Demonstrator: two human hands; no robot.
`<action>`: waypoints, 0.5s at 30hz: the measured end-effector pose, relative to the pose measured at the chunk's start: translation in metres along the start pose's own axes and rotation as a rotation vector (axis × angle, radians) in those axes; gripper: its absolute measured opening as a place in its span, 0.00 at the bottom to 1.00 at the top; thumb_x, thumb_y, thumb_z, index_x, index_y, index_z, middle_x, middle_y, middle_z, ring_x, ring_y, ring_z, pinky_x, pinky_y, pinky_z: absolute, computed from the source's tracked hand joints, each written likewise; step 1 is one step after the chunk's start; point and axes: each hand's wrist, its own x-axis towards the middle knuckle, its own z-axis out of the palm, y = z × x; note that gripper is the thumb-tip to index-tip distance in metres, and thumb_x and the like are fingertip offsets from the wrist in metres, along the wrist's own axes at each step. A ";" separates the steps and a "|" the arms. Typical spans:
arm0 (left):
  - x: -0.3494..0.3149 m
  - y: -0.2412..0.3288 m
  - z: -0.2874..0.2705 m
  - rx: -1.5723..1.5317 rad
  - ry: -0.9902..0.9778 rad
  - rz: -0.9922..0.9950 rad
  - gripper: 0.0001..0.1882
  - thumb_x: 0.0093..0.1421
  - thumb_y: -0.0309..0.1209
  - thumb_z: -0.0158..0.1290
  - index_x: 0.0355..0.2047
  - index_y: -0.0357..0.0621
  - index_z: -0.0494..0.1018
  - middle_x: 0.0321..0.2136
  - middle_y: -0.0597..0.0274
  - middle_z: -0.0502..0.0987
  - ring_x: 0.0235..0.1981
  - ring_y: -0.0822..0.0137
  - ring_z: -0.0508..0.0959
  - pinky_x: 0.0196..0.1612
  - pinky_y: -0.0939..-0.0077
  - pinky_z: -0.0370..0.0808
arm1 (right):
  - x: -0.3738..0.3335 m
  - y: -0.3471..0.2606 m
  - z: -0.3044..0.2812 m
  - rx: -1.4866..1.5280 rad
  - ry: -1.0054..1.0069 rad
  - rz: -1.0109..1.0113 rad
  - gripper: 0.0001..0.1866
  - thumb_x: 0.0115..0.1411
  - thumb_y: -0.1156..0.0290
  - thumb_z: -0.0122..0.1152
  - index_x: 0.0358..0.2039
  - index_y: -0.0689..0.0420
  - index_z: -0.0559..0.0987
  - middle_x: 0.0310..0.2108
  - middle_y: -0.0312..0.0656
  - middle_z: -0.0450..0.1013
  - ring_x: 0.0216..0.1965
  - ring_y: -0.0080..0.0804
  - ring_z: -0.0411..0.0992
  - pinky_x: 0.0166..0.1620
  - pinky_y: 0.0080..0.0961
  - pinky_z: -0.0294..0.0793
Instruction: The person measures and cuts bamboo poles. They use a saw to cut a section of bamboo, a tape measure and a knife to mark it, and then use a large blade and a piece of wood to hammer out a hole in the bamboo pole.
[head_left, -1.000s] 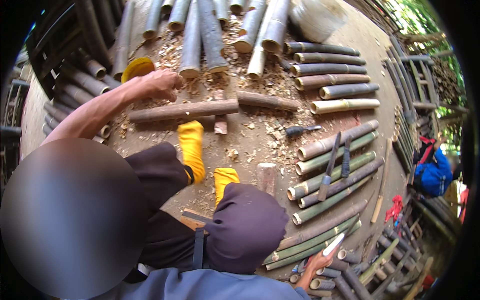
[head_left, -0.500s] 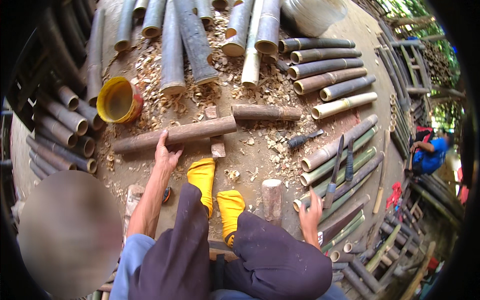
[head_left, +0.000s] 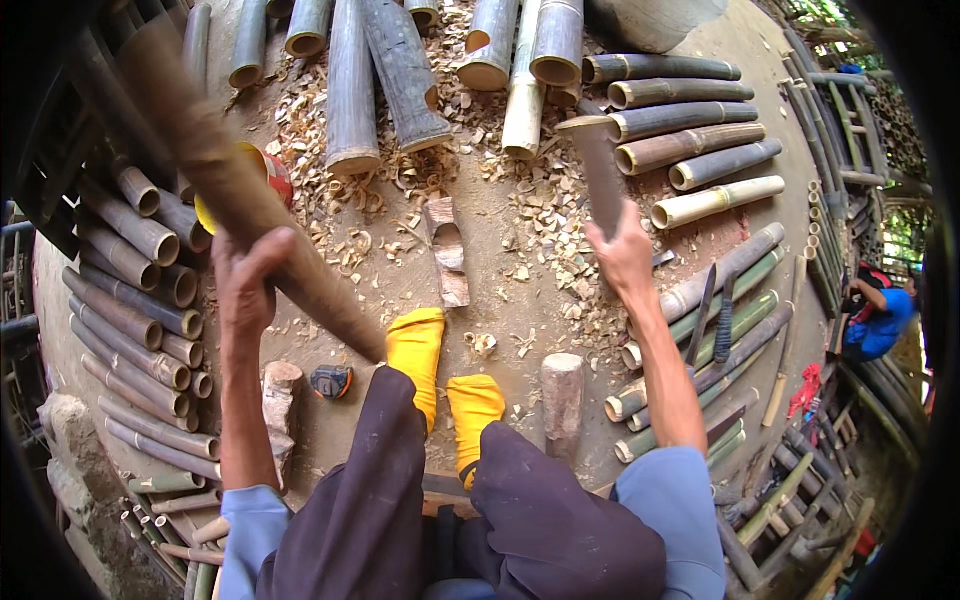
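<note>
My left hand (head_left: pixel 250 275) is closed around a long brown bamboo tube (head_left: pixel 220 190). The tube is blurred and raised at a slant, its lower end beside my left yellow sock (head_left: pixel 415 350). Held up by my right hand (head_left: pixel 625 255) is a shorter dark brown bamboo tube (head_left: pixel 603 175), gripped at its lower end. Between and beyond my feet lies a notched wooden block (head_left: pixel 447 250), with nothing resting on it. A chisel on the ground is mostly hidden behind my right hand.
Wood chips (head_left: pixel 555 215) cover the ground. Bamboo tubes (head_left: pixel 140 380) line the left, with others (head_left: pixel 715 205) on the right. A yellow-red bucket (head_left: pixel 278 175), tape measure (head_left: pixel 330 380), machete (head_left: pixel 702 310) and upright wooden stump (head_left: pixel 563 395) stand or lie about. A person in blue (head_left: pixel 882 320) is far right.
My left hand has lifted the long tube off the block and tilted it up. My right hand has moved forward from near the machete and picked up the shorter tube.
</note>
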 end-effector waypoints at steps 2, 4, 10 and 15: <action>0.004 0.001 0.018 0.292 -0.154 -0.131 0.30 0.37 0.29 0.61 0.44 0.38 0.67 0.33 0.61 0.72 0.34 0.70 0.73 0.39 0.74 0.73 | -0.005 0.043 -0.023 0.305 0.230 0.165 0.32 0.54 0.54 0.59 0.49 0.68 0.65 0.36 0.53 0.71 0.33 0.38 0.73 0.38 0.31 0.74; 0.004 -0.036 0.007 0.618 -0.301 0.114 0.31 0.34 0.30 0.62 0.43 0.40 0.68 0.34 0.59 0.73 0.36 0.66 0.74 0.41 0.73 0.73 | 0.008 0.060 -0.025 0.391 0.515 0.319 0.26 0.56 0.57 0.58 0.45 0.66 0.69 0.31 0.44 0.72 0.28 0.31 0.72 0.28 0.31 0.75; 0.013 -0.115 0.031 0.970 -0.639 0.054 0.31 0.38 0.33 0.61 0.45 0.38 0.66 0.35 0.44 0.74 0.39 0.45 0.74 0.44 0.59 0.70 | -0.019 0.091 -0.030 0.389 0.687 0.223 0.28 0.57 0.66 0.58 0.54 0.67 0.65 0.46 0.49 0.69 0.42 0.34 0.70 0.45 0.29 0.70; -0.014 -0.124 0.035 1.017 -0.335 0.438 0.31 0.41 0.27 0.58 0.50 0.42 0.66 0.46 0.48 0.68 0.49 0.48 0.67 0.52 0.61 0.66 | -0.097 0.024 0.054 0.158 0.313 0.009 0.29 0.52 0.77 0.58 0.56 0.62 0.65 0.39 0.47 0.70 0.36 0.31 0.70 0.40 0.28 0.72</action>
